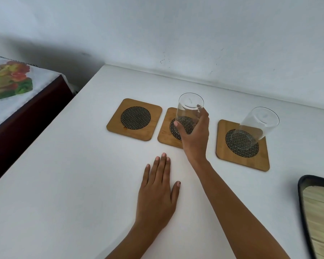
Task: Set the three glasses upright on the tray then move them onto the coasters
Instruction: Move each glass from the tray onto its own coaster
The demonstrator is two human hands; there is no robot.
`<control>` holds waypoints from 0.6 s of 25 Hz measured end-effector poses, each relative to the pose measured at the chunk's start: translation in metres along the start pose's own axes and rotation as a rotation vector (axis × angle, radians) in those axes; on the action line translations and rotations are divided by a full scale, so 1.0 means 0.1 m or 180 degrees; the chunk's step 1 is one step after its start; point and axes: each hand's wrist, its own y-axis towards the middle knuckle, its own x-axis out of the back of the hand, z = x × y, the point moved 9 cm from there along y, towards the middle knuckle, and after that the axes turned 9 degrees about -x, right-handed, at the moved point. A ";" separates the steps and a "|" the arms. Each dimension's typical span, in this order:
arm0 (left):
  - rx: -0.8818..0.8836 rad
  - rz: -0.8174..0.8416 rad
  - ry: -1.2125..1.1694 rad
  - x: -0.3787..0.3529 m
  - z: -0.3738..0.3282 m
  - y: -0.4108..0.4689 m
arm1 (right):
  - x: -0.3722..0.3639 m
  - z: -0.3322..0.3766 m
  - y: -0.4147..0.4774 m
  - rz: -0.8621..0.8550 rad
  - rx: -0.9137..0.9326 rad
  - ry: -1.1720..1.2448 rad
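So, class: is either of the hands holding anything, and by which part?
The right hand grips a glass round its lower side, over the middle coaster. The left hand holds nothing.

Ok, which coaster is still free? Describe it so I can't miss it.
On the white table, three wooden coasters sit in a row near the wall. The free coaster is the leftmost, nearest the table's left edge. Unlike the other two, no glass stands on or above it.

White wall point(157, 25), white table point(64, 202)

Left hand point(157, 193) flat, right hand point(194, 135) gripping
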 end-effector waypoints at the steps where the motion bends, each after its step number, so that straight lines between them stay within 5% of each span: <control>1: -0.0007 0.0004 -0.0006 0.00 0.00 0.00 | -0.01 -0.01 0.00 0.0042 -0.0005 -0.0033; 7: -0.0051 -0.0093 -0.0025 0.03 -0.01 -0.01 | 0.14 -0.03 -0.16 0.0171 0.0030 -0.0060; 15: -0.0155 -0.0230 -0.0146 0.09 -0.03 -0.03 | 1.17 0.12 -0.70 -0.0440 0.0406 -0.0006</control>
